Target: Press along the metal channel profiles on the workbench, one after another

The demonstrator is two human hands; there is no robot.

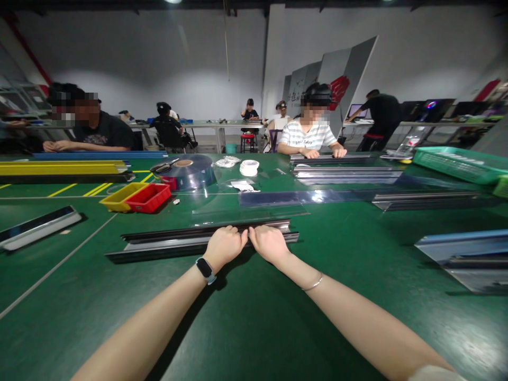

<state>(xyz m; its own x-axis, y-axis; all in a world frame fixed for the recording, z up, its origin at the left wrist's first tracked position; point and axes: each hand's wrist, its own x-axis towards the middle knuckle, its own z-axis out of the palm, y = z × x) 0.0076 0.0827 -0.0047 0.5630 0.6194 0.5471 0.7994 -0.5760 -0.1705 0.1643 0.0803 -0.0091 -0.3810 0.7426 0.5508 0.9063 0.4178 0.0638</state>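
A long dark channel profile (159,244) with a lighter inner face lies crosswise on the green table in front of me. My left hand (225,244) wears a watch band at the wrist and is closed over the profile, right of its middle. Beside it, my right hand (270,243) is closed on the same profile near its right end, with a thin bracelet on that wrist. The two thumbs nearly meet. Most fingertips are hidden behind the profile's walls. Just beyond it lies a clear plastic strip (254,211).
Left of centre stand a yellow bin (115,199) and a red bin (148,199), with a roll of clear film (194,174) behind. More profiles (468,254) lie to the right, near a green basket (456,164). Across the table, a co-worker (309,127) handles another profile.
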